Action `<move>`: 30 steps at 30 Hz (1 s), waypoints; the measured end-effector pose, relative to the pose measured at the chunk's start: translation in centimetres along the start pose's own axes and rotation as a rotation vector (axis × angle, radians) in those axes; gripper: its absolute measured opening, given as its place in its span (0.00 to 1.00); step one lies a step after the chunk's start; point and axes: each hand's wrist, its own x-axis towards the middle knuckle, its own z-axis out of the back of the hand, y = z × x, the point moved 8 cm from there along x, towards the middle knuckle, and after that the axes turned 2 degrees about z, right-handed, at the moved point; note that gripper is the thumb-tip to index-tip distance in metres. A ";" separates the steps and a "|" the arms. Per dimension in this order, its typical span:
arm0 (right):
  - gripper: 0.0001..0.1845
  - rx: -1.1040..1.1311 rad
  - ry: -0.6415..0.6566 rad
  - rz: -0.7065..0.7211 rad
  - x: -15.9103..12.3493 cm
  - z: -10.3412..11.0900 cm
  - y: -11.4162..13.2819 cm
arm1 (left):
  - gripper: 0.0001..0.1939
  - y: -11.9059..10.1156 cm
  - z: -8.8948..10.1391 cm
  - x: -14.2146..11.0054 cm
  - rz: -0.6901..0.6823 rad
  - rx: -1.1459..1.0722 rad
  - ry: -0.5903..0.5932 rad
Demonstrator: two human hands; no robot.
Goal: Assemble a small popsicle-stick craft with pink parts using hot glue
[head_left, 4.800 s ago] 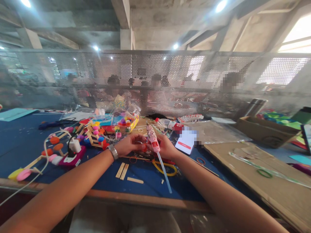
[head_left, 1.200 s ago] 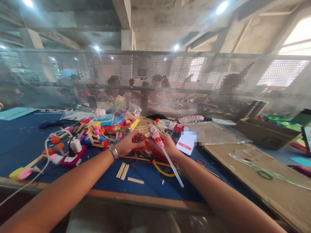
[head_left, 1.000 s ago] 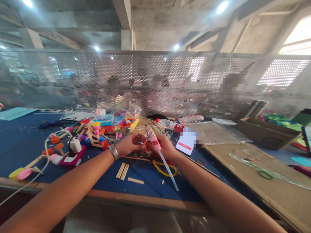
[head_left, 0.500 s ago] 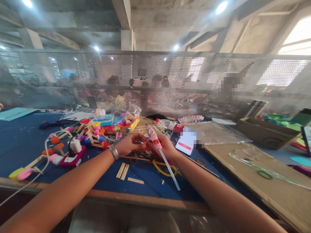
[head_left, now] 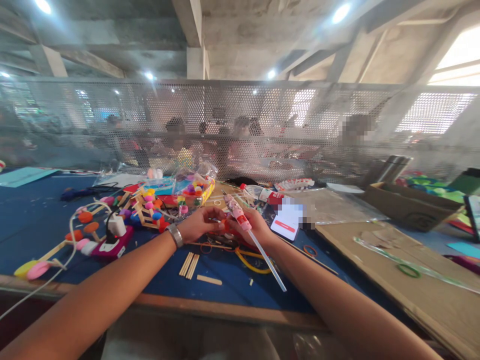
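Observation:
My right hand (head_left: 258, 227) is wrapped round a pink glue gun (head_left: 236, 211), whose metal tip points away from me and up to the left. A long translucent glue stick (head_left: 268, 262) sticks out of its back end towards the table's front edge. My left hand (head_left: 200, 225), with a metal watch band at the wrist, is closed, its fingertips on a red-orange piece (head_left: 226, 226) just left of the gun. That piece is mostly hidden by the fingers, so its shape cannot be told. Below the hands lie several wooden craft sticks (head_left: 189, 265) and one loose stick (head_left: 209, 280).
A magenta power strip (head_left: 112, 245) with a white plug and cable is at left, near colourful stick-and-pompom pieces (head_left: 148, 207). A lit phone (head_left: 287, 222) and red-labelled bottle (head_left: 268, 195) lie right of the hands. Cardboard (head_left: 375, 270) covers the right; a perforated screen (head_left: 232, 130) stands behind.
The back end of the glue stick has swung slightly to the right as the glue gun tilted in my right hand. My left hand has hardly moved.

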 end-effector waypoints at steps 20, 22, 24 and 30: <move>0.12 0.073 -0.013 -0.075 0.0 0.3 -0.1 | 0.21 0.2 -0.3 -0.1 -0.001 -0.043 0.041; 0.14 0.041 -0.026 -0.061 -0.1 0.4 -0.2 | 0.21 0.3 -0.1 0.0 0.005 -0.050 0.029; 0.15 0.010 -0.040 -0.047 -0.1 0.5 -0.3 | 0.22 0.5 0.0 0.0 0.014 -0.054 0.016; 0.17 -0.010 -0.046 -0.030 -0.1 0.5 -0.1 | 0.22 0.6 0.1 0.1 0.021 -0.056 0.003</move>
